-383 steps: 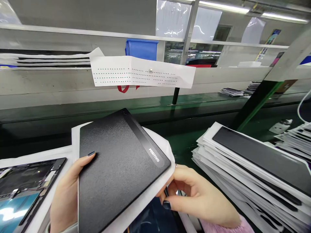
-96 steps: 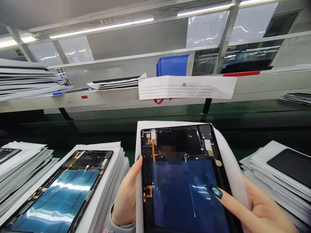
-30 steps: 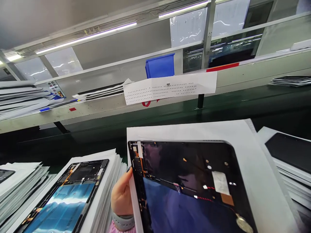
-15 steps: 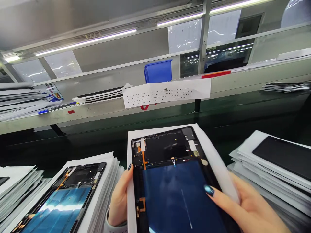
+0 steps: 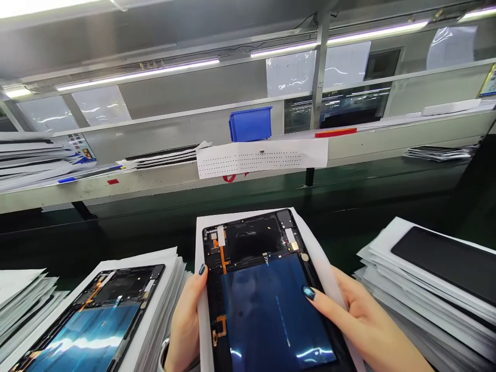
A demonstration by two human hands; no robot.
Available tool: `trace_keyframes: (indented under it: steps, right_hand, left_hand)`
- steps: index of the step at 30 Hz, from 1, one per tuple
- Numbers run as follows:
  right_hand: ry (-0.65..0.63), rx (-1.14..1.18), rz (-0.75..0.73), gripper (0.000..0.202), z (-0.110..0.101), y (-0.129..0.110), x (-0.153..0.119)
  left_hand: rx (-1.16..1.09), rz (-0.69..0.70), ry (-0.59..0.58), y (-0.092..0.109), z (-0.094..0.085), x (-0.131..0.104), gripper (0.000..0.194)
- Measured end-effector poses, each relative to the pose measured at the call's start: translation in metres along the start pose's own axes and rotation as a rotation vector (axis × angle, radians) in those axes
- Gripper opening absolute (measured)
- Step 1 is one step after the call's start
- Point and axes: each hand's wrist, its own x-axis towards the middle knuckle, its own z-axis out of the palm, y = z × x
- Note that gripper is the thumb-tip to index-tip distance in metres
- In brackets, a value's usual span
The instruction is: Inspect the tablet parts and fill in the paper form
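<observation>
An opened tablet point(image 5: 267, 310), its inner parts and large dark blue battery showing, lies on a white foam sheet point(image 5: 310, 248) in front of me. My left hand point(image 5: 186, 315) grips the left edge of tablet and sheet, thumb on the frame. On the right side, my right hand point(image 5: 360, 315) holds them too, its thumb lying over the battery's edge and its fingers behind the sheet. The tablet is tilted, top end away from me. Its bottom end is cut off by the picture's edge.
Left of my hands, another opened tablet point(image 5: 96, 315) tops a stack of white sheets point(image 5: 163, 305). To the right, a dark panel point(image 5: 445, 263) lies on a second stack point(image 5: 391, 279). A shelf point(image 5: 163, 181) behind carries papers and a blue bin point(image 5: 251, 124).
Both hands, with the tablet and foam sheet, sit slightly further left and lower in the picture. The view has shifted a little; the grip looks the same.
</observation>
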Motion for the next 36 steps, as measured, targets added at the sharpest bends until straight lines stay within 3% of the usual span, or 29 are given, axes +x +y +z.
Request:
trace_keyframes:
  steps: [3, 5, 9, 12, 19, 24, 30, 36]
  right_hand:
    - [0.004, 0.005, -0.008, 0.063, 0.0, 0.002, 0.0]
    - [-0.022, 0.011, -0.029, 0.06, 0.0, 0.002, 0.0]
    - [-0.079, 0.04, -0.074, 0.052, 0.0, -0.001, 0.002]
    - [-0.112, 0.065, -0.114, 0.048, 0.0, -0.001, 0.004]
    - [-0.121, 0.026, -0.168, 0.044, -0.001, 0.001, 0.005]
    - [-0.11, 0.076, -0.093, 0.049, 0.001, 0.0, 0.001]
    - [-0.086, 0.141, -0.075, 0.049, 0.006, -0.002, -0.002]
    - [-0.123, 0.145, -0.048, 0.05, 0.004, 0.001, 0.0]
  left_hand:
    - [0.022, 0.079, 0.037, 0.002, 0.0, -0.002, 0.02]
    - [0.025, 0.006, 0.023, 0.006, 0.002, -0.002, 0.013]
    - [0.008, -0.156, -0.032, 0.017, 0.009, -0.004, 0.019]
    - [0.008, -0.183, 0.018, 0.024, 0.013, -0.007, 0.009]
    - [0.079, -0.178, 0.187, 0.026, 0.014, -0.007, 0.016]
    - [-0.045, -0.284, 0.047, 0.029, 0.012, -0.006, 0.016]
    - [-0.032, -0.253, 0.01, 0.026, 0.01, 0.0, 0.014]
    - [-0.078, -0.403, -0.119, 0.029, 0.016, 0.001, 0.035]
